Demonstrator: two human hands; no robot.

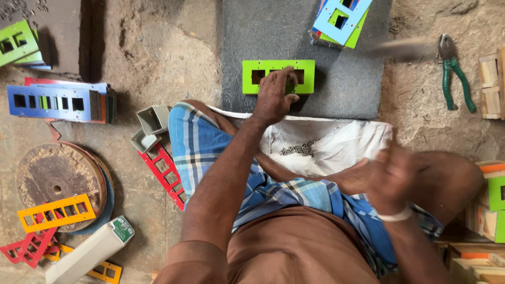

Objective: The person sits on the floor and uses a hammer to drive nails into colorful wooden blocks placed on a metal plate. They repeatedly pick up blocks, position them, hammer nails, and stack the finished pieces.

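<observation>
Left hand [274,97] is pressing fingers down on a green plate [278,76] lying on a dark slab [273,31]; right hand [386,179] is blurred, its grip impossible to tell

Lime-green plate [278,76] on dark grey slab [347,89]; blue-and-white checked cloth [197,144]; green-handled pliers [455,73]; red frame [165,171].

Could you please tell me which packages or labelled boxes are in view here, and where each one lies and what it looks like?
Long box: lies tilted on the floor at lower left, beside the yellow frames; white, with a green printed label on its end.
No signs or screens show.
</observation>
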